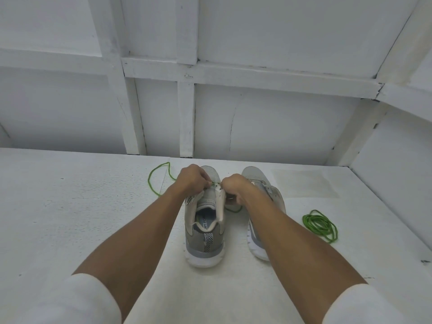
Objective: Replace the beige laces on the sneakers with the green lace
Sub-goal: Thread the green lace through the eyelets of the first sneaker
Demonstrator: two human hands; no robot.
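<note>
Lace (152,173), thin, green and floppy, runs from the bench (70,206) into the front holes of the left sneaker (205,239). Left hand (191,178) and right hand (233,187) pinch it there, fingers (204,180) curled. Best held near its tip.

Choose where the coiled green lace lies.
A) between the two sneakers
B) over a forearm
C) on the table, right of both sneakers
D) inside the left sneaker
C: the coiled green lace lies on the white table, to the right of the right sneaker and not touching it.
</note>
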